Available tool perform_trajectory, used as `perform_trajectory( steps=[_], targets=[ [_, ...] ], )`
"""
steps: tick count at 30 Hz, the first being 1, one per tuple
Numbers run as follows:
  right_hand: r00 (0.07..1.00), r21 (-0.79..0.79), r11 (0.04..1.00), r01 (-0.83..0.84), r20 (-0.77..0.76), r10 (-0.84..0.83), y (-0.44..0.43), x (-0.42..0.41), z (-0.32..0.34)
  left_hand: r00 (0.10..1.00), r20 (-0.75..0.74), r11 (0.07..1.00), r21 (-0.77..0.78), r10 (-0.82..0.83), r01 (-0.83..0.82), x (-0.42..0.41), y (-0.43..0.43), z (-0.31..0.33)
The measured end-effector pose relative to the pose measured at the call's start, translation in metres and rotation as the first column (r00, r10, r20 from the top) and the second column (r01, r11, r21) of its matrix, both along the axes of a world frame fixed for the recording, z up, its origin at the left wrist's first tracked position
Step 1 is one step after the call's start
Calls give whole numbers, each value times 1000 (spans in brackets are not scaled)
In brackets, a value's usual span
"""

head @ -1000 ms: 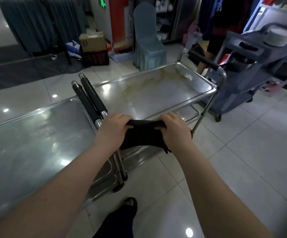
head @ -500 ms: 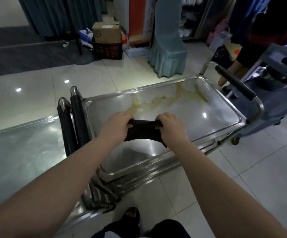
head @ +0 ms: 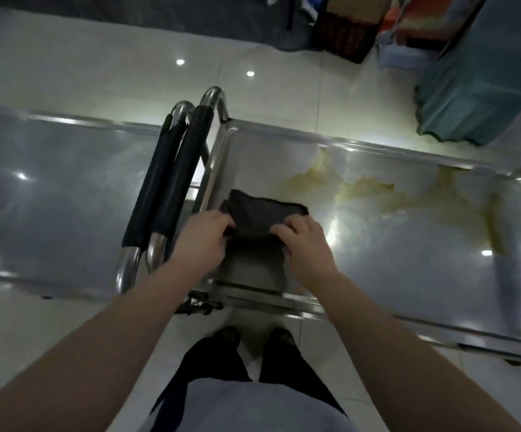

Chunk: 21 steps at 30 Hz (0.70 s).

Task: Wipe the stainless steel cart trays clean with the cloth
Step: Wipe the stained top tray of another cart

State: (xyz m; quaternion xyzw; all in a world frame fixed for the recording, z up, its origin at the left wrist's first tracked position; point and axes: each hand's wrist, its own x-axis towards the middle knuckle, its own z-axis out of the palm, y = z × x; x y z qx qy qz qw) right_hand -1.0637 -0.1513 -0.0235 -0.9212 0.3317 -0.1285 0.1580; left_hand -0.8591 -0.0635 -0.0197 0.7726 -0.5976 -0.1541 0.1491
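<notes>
At frame centre, the dark cloth (head: 262, 218) is pinched by curled fingers of the left hand (head: 201, 241) and the right hand (head: 306, 244), one at each side. It is held over the steel tray (head: 409, 275), at its left end.

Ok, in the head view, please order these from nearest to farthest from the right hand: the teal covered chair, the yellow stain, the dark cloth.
1. dark cloth: pinched by the right hand, just to its left.
2. yellow stain: on the tray, up and to the right.
3. teal covered chair: far right, beyond the tray.
</notes>
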Motion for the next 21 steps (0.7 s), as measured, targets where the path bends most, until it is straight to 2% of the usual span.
perform_trajectory(
  steps=[3, 5, 9, 12, 14, 16, 18, 21],
  targets=[
    [954, 93, 970, -224, -182, 238, 40, -19, -46, 1000, 20, 963, 270, 5, -11, -24, 56, -40],
    [956, 135, 966, -221, -166, 242, 50, -26, -61, 999, 26, 959, 282, 30, -36, -34, 73, -52],
    [995, 149, 984, -93, -23, 98, 37, -12, -67, 995, -32, 989, 111, 98, -94, -41, 50, -50],
    [998, 158, 986, 58, 3, -60, 29, 14, -65, 989, -71, 990, 60, 130, -126, -32, 13, -47],
    [991, 190, 974, 122, 21, -128, 22, 28, -66, 993, -78, 995, 66, 85, -80, -27, -10, -49],
    [966, 237, 943, 233, 51, -252, 6, 30, -70, 1000, -1, 996, 94, -7, 7, -34, -21, -56],
    [915, 257, 887, 384, 21, -402, -17, 19, -76, 994, 73, 985, 158, -84, 71, -56, -19, -66],
    [877, 158, 869, 469, -203, -436, -50, -6, -90, 984, 135, 948, 310, -116, 69, -87, 1, -89]
  ],
)
